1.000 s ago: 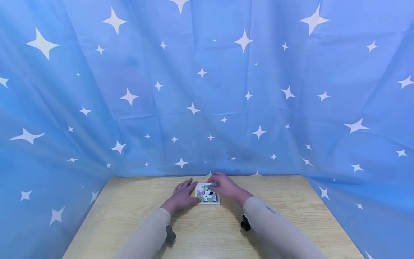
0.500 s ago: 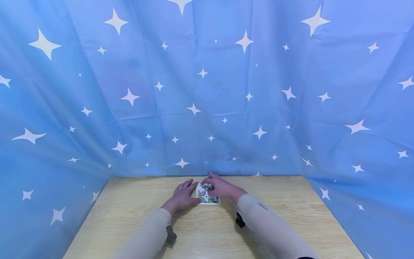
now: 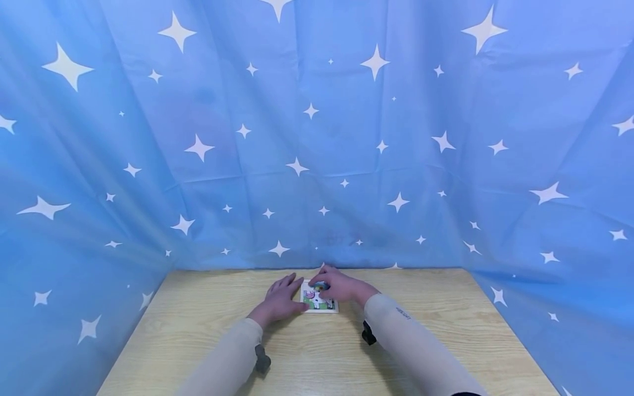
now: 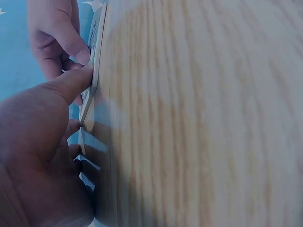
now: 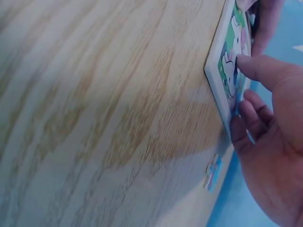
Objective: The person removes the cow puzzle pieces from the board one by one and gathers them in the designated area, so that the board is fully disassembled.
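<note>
A small square jigsaw puzzle board (image 3: 334,311) with a cow picture and a pale frame lies on the wooden table. My left hand (image 3: 280,300) holds its left side, thumb at the near corner and fingers reaching along to the far corner. Over the far part of the board, my right hand (image 3: 344,287) has its thumb and fingertips round a blue puzzle piece (image 3: 323,286), largely covered by the hand. In the right wrist view the right thumb (image 5: 253,67) comes down on the cow picture, with the other fingers bent at the board's edge.
One loose blue puzzle piece (image 5: 213,174) lies on the table (image 5: 118,104) beyond the board, in the right wrist view. Blue cloth (image 3: 317,137) with white stars hangs behind the table and along its sides.
My right hand has moved left from the board's far right corner to over its upper part, and has stayed nearly still since half a second ago. The left hand keeps its place.
</note>
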A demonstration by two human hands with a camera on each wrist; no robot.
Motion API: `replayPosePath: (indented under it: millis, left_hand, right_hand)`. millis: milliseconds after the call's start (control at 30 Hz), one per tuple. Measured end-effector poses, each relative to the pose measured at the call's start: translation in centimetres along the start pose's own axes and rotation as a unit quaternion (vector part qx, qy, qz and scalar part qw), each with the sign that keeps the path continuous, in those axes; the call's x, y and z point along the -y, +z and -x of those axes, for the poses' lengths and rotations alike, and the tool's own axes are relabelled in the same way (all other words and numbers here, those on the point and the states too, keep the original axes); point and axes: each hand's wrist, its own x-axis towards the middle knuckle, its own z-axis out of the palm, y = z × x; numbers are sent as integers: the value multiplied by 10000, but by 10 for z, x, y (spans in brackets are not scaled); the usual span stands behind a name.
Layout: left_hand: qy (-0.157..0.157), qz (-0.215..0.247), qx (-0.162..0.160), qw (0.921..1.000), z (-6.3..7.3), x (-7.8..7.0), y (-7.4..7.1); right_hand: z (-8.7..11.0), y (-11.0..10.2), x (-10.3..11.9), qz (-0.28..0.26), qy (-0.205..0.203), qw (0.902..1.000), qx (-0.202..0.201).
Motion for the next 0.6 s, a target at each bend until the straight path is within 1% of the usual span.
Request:
replayPosePath:
  millis: [33,100,133,233,267,433,533,600]
  left_hand:
    - [-38,2,-3,10000,1,-3,-1]
    - [-89,-24,-18,10000,-1,1,2]
    - [-169,6,17,9999,1,-5,-1]
    - [-173,-51,-23,9998,-5,4,6]
    - [-210,-7,13,9998,-4,1,4]
    - [-150,43,24,9999,2,-7,-2]
    - [-117,50,-30,9999,1,-5,0]
    - [-108,14,-68,9999,-1,-1,2]
  right_hand:
    - [0,0,0,-58,9,10000,0]
    - [-1,-1,0,-158,41,9999,12]
    - [-1,-1,1,-204,66,9998,14]
    - [0,-2,4,-238,165,9996,-23]
    - [0,-3,5,-239,175,9996,-39]
    - [0,-3,6,-109,47,9998,-154]
    - [-2,-2,3,-112,2,9997,-225]
    - [-3,-1,1,-164,25,9994,-307]
